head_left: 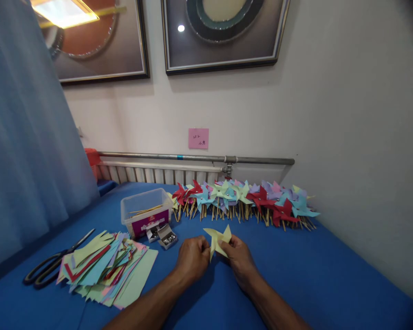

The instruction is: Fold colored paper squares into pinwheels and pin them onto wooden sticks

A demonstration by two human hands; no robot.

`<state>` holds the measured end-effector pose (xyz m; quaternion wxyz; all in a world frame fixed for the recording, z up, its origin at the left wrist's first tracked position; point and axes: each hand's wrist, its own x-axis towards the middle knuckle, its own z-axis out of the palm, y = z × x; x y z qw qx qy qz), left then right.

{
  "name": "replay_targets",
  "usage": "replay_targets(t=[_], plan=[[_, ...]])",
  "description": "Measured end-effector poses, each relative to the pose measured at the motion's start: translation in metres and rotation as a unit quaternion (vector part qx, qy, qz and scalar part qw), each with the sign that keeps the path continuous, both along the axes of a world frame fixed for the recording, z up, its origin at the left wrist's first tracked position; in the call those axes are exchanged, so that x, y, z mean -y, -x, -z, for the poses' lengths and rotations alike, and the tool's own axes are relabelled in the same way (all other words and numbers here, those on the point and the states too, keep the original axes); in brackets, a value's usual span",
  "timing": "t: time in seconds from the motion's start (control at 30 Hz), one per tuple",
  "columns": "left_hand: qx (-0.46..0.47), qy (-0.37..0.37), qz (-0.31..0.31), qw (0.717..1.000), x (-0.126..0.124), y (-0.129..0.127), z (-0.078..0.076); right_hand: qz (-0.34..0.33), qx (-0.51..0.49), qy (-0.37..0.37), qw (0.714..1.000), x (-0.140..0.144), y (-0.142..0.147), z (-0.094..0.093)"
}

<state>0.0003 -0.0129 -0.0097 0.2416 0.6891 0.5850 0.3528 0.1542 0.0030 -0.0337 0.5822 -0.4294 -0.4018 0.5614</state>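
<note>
Both hands, left hand [192, 256] and right hand [239, 256], pinch a folded yellow paper pinwheel [218, 240] above the blue bench [313, 275], beside stacked coloured paper [106, 270].

The blue table [330, 279] has open room on the right side and close in front. On the left, a pile of paper squares [105, 270] and scissors [53, 263] block the way. A plastic box [144, 217] and small pin box [167, 237] sit ahead-left. A row of pinwheels [244, 201] fills the back by the wall.
</note>
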Motion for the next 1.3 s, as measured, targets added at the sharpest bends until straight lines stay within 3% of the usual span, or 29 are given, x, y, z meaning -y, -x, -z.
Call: replay_targets(t=[0.73, 1.3], plan=[[-0.030, -0.004, 0.005, 1.000, 0.003, 0.000, -0.003, 0.007, 0.021, 0.023, 0.999, 0.005, 0.000, -0.013], [0.039, 0.008, -0.013, 0.999, -0.004, 0.003, 0.002, -0.007, -0.041, 0.037, 0.998, 0.003, -0.008, -0.013]])
